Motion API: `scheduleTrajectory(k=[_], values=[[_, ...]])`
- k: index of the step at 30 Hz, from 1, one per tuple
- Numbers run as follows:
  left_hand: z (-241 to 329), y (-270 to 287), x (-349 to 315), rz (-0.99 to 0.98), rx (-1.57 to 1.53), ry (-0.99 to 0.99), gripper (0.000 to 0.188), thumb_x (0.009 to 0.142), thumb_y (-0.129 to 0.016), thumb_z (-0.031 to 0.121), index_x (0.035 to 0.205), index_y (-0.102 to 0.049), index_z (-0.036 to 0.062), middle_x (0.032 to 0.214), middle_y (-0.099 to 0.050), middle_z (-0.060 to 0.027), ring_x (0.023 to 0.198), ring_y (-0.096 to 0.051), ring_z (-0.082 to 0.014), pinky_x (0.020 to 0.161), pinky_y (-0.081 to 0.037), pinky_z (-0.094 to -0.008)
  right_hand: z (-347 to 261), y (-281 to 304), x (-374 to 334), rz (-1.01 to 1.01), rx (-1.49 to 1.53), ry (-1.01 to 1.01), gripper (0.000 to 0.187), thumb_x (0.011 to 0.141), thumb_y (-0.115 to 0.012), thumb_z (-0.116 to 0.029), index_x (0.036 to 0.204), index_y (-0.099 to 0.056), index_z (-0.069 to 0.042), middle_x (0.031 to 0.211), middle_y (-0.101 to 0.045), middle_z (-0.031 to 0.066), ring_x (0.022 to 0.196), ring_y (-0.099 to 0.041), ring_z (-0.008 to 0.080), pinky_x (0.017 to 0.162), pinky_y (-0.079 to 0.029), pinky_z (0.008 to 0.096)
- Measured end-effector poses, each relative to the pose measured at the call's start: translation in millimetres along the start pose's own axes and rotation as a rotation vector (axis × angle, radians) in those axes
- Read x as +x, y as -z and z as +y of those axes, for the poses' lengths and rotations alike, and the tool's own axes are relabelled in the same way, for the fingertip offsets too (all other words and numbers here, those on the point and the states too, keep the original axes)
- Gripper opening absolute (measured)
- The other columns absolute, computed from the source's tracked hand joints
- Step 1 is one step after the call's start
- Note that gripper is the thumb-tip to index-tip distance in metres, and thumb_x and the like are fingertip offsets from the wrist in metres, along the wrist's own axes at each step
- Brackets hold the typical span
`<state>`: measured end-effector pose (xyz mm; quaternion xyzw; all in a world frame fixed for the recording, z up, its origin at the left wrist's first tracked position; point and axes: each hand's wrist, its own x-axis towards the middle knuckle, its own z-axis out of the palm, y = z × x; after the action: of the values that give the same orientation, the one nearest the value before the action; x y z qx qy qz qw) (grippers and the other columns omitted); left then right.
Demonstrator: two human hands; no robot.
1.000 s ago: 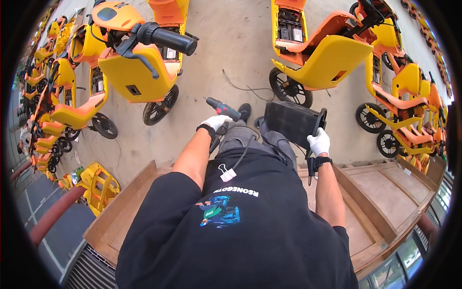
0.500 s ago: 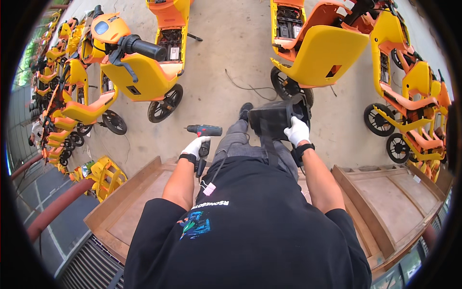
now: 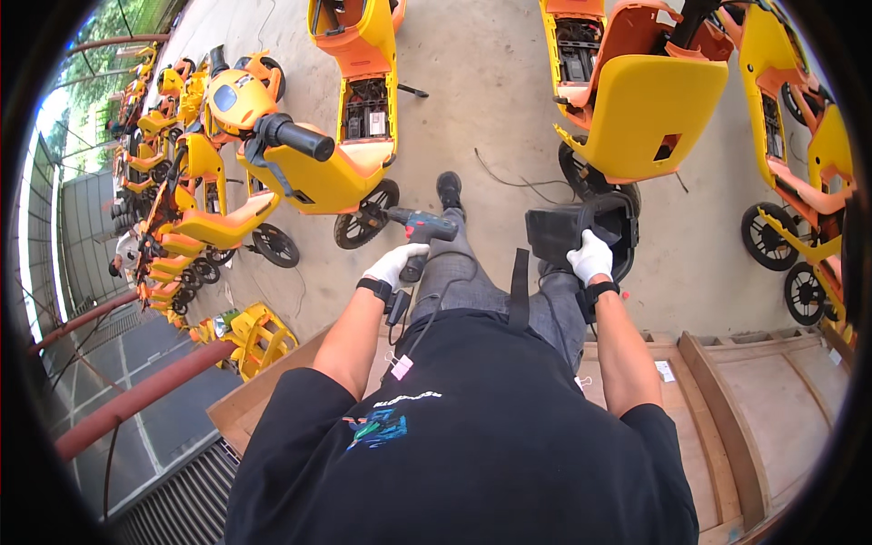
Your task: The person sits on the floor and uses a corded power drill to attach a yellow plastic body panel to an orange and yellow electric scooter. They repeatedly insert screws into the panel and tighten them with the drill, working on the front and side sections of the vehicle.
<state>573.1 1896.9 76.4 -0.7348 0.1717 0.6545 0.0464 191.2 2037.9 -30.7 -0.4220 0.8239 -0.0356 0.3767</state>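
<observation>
My left hand (image 3: pixel 396 265), in a white glove, is closed around the grip of a blue-and-black cordless drill (image 3: pixel 429 226). The drill's front end points left, toward the front wheel of a yellow-and-orange scooter (image 3: pixel 304 177). Gripped at its near edge by my gloved right hand (image 3: pixel 590 258), an open-topped black plastic box (image 3: pixel 552 234) is held in front of my right thigh. Its far side is close, in the picture, to another scooter's yellow front panel (image 3: pixel 647 118); whether they touch I cannot tell. A black strap (image 3: pixel 520 289) hangs by my waist.
Several partly assembled scooters (image 3: pixel 195 218) line the left, more (image 3: pixel 799 173) stand at right. A thin cable (image 3: pixel 522 184) lies on the concrete floor (image 3: pixel 472 100). Wooden panels (image 3: pixel 763 409) lie near me, with a red pipe (image 3: pixel 145 400) at left. Another person (image 3: pixel 123 252) is far left.
The scooters and floor have shifted rightward in the picture as my view turned. My legs have moved in a step. Both hands keep hold of the drill and the box.
</observation>
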Motion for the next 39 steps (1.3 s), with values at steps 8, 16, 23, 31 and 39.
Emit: scheduleTrajectory(k=[8,16,23,31,39], values=[[86.9,6.7,86.4,-0.195,0.394,0.018,0.034,0.078,-0.076,0.043,0.091,-0.068,0.0127,0.079,-0.059,-0.0017,0.067,-0.054,-0.0166,0.064,-0.045,-0.0342,-22.6,-61.5,32.7,0.134,0.083,-0.228,0.033,0.072,-0.071,-0.022,0.099,-0.061,-0.004,0.093,-0.068,0.0215,0.092,-0.065,0.0402,0.083,-0.053,0.0457],[100.2,51.0,120.0,-0.261,0.392,0.021,0.030,0.085,-0.068,0.040,0.104,-0.075,0.0173,0.087,-0.064,0.0002,0.072,-0.057,-0.0161,0.069,-0.048,-0.0354,-67.6,-118.0,94.5,0.133,0.250,-0.408,0.038,0.074,-0.069,-0.030,0.101,-0.064,-0.003,0.102,-0.069,0.0237,0.099,-0.065,0.0412,0.088,-0.052,0.0446],[91.2,48.0,144.0,-0.158,0.271,0.010,0.034,0.085,-0.071,0.037,0.101,-0.073,0.0083,0.085,-0.065,0.0003,0.073,-0.058,-0.0116,0.066,-0.046,-0.0278,-39.1,-288.1,103.6,0.045,0.836,-0.731,0.032,0.075,-0.070,-0.017,0.103,-0.061,-0.001,0.088,-0.068,0.0152,0.072,-0.067,0.0295,0.065,-0.055,0.0397],[68.5,56.0,156.2,-0.156,0.337,0.136,0.031,0.086,-0.071,0.036,0.098,-0.072,0.0077,0.082,-0.064,0.0041,0.071,-0.056,-0.0075,0.063,-0.043,-0.0237,-114.4,-317.3,56.3,-0.117,1.333,-1.191,0.015,0.081,-0.072,-0.012,0.082,-0.066,0.002,0.073,-0.067,0.0132,0.054,-0.063,0.0225,0.049,-0.050,0.0350],[92.9,24.4,150.8,-0.146,0.258,0.046,0.034,0.087,-0.071,0.034,0.104,-0.070,0.0051,0.087,-0.065,0.0022,0.076,-0.057,-0.0085,0.068,-0.044,-0.0249,-73.6,-372.0,101.8,-0.249,1.544,-1.215,0.023,0.086,-0.067,-0.018,0.095,-0.061,0.002,0.075,-0.067,0.0165,0.065,-0.068,0.0293,0.056,-0.054,0.0403]])
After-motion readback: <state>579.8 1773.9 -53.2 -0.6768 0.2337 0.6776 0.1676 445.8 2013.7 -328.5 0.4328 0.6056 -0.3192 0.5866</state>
